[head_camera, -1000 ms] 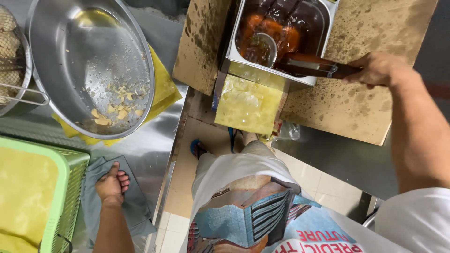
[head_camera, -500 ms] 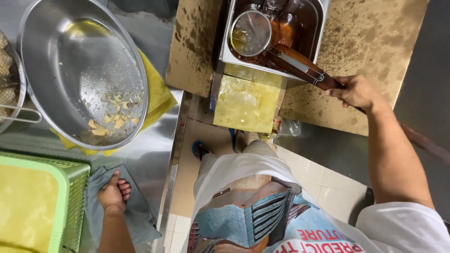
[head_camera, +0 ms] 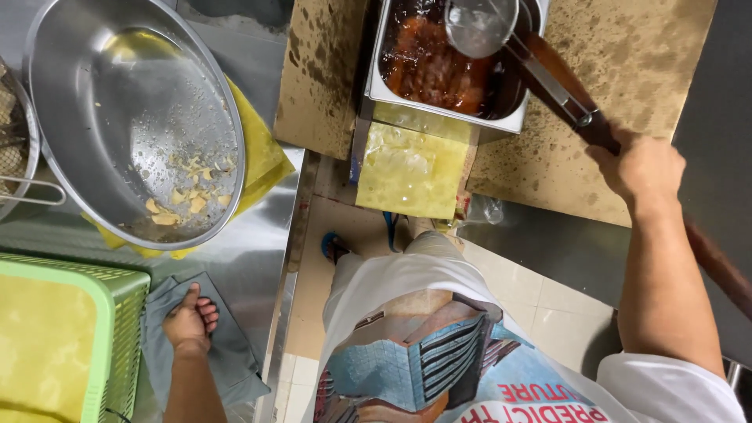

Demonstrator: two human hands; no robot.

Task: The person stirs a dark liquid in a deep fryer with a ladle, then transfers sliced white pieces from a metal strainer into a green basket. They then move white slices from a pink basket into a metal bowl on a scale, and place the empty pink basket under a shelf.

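Observation:
My right hand (head_camera: 642, 166) grips the long wooden handle of a round wire skimmer (head_camera: 479, 25). The skimmer's bowl hangs over a rectangular steel fryer pan (head_camera: 501, 117) of dark oil with browned pieces (head_camera: 429, 66) in it. My left hand (head_camera: 188, 319) rests flat, fingers curled, on a grey cloth (head_camera: 227, 352) on the steel counter (head_camera: 251, 262). A large steel bowl (head_camera: 117, 117) with a few pale crumbs (head_camera: 188, 197) sits above that hand.
Oil-stained cardboard (head_camera: 627, 70) surrounds the fryer; a yellow greasy sheet (head_camera: 411, 168) hangs below it. A green plastic basket (head_camera: 117, 313) stands left of my left hand. A wire basket (head_camera: 16, 149) with fried food is at the left edge. My legs stand on tiled floor (head_camera: 548, 290).
My right hand has swung down and right with the handle; the skimmer has risen out of the oil to the pan's top right. The left hand has stayed on the cloth.

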